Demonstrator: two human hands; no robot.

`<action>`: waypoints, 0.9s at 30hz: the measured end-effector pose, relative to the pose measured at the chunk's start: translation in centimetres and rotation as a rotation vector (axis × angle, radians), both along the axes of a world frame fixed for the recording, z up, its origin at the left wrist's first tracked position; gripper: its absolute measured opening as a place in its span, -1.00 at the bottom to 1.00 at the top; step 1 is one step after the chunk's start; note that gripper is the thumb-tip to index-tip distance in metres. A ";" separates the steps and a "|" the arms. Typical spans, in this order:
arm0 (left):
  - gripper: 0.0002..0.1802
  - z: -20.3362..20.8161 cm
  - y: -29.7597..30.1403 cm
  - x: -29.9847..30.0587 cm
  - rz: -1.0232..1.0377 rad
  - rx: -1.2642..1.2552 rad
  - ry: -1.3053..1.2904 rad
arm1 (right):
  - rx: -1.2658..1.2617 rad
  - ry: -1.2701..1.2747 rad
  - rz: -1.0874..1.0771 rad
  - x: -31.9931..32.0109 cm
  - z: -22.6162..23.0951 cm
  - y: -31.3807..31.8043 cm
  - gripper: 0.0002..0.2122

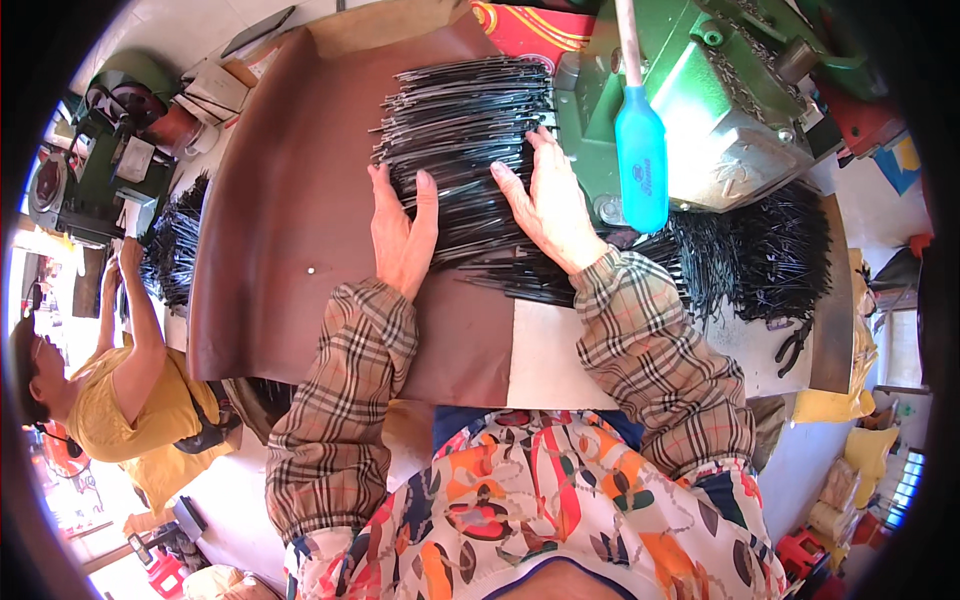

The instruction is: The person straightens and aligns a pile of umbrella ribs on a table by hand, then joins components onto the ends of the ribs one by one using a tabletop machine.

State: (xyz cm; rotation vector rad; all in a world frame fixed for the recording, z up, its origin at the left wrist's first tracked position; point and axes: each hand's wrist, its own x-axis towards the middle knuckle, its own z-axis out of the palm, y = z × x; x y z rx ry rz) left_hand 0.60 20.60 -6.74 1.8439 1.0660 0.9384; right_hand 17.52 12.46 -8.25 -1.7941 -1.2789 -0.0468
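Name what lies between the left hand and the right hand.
A layer of thin black strips lies between the left hand and the right hand in the head view.

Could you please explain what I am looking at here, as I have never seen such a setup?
There is no robot: these are a person's bare hands, seen from above by a wide camera on that person's head, so straight edges bend near the rim. The left hand and right hand rest against opposite sides of a bundle of thin black strips, neither closed around it. Under it lies a brown sheet. More strips lie at the right, beside a green machine with a blue handle. Another person stands at the far left.
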 end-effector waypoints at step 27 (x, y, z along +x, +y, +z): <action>-0.09 0.6 -1.6 1.1 -0.456 0.719 0.617 | -0.235 -0.242 -0.110 -2.0 0.8 -11.5 -0.48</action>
